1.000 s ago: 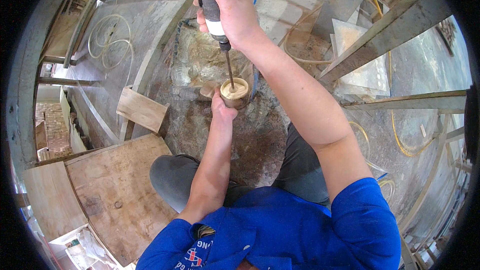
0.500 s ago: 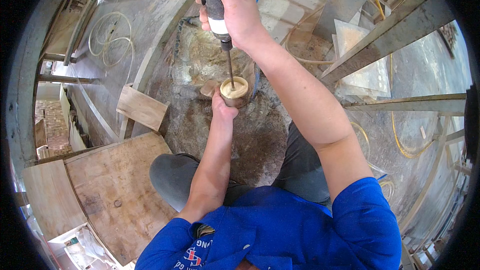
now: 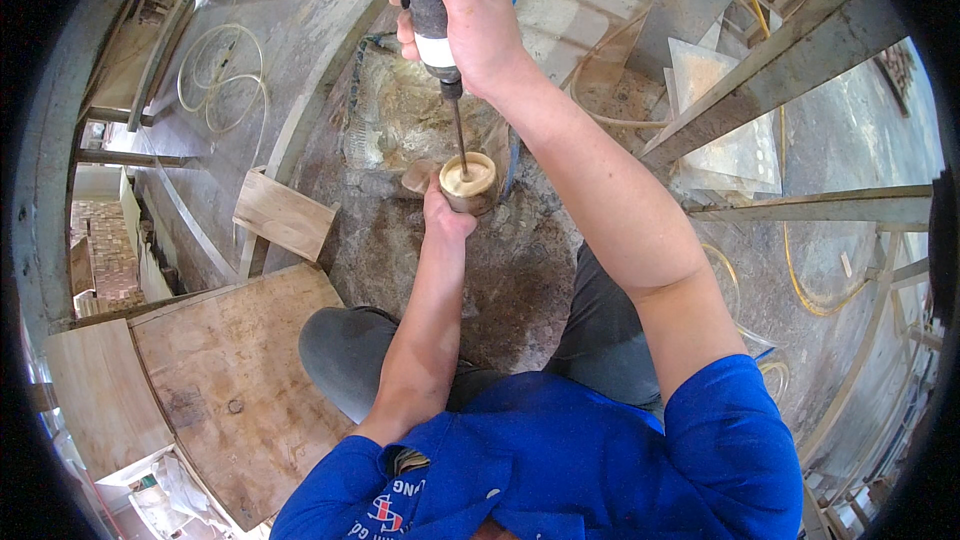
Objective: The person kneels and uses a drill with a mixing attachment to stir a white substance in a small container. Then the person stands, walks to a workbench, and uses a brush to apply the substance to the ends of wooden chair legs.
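1. A round cup [image 3: 472,204] is held above or on the floor [image 3: 490,290], beyond the bent knees; whether its base is touching the floor cannot be told. Its wall is brownish and its rim pale.
2. Inside the cup, a cream-coloured mass [image 3: 480,178] is contained, its surface smooth and thick-looking.
3. The cup is gripped at its near left side by the left hand [image 3: 447,215], whose fingers are closed around the wall; they are partly hidden.
4. Into the cream-coloured mass a thin metal rod [image 3: 459,130] is dipped, its lower tip covered.
5. The rod is fixed in a dark power drill [image 3: 433,15] with a white band, pointed downward and slightly tilted.
6. The drill is grasped by the right hand [image 3: 482,30], with the fingers [image 3: 406,32] wrapped about its body and the thumb laid along it.
7. Beyond the cup, the floor is covered by a stained, pale patch [image 3: 395,125].
8. To the left, a wooden board [image 3: 285,217] is placed just beyond the far right corner of a plywood panel [image 3: 235,380].
9. Farther out, a clear hose [image 3: 222,80] is coiled toward the floor's far left, and a yellow hose [image 3: 797,285] is curved at the right.
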Demonstrator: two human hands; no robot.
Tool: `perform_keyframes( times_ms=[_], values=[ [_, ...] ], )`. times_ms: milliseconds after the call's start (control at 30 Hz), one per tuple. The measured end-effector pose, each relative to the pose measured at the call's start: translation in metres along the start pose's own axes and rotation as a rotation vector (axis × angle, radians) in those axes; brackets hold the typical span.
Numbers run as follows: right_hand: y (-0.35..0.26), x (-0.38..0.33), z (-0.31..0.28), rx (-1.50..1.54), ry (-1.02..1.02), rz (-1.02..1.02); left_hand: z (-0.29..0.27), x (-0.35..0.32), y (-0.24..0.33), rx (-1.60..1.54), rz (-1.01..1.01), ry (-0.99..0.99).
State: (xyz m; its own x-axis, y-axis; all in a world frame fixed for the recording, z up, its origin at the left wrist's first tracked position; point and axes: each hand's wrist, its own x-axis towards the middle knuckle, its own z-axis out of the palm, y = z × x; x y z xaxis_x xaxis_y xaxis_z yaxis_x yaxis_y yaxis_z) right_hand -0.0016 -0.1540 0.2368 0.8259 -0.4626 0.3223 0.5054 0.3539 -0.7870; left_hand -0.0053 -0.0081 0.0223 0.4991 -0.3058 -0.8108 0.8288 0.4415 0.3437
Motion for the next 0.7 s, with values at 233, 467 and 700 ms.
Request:
perform_keyframes(
  times_ms=[233, 467, 700],
  values=[
    [-0.002, 0.000, 0.003, 0.003, -0.012, -0.014, -0.003, 0.002, 0.002, -0.018, -0.003, -0.021],
    [-0.002, -0.002, 0.002, -0.048, -0.004, 0.006, -0.009, 0.009, 0.005, -0.023, 0.002, -0.036],
    [-0.005, -0.002, 0.002, -0.038, 0.014, -0.038, -0.002, -0.001, 0.007, -0.021, 0.134, -0.011]
  ],
)
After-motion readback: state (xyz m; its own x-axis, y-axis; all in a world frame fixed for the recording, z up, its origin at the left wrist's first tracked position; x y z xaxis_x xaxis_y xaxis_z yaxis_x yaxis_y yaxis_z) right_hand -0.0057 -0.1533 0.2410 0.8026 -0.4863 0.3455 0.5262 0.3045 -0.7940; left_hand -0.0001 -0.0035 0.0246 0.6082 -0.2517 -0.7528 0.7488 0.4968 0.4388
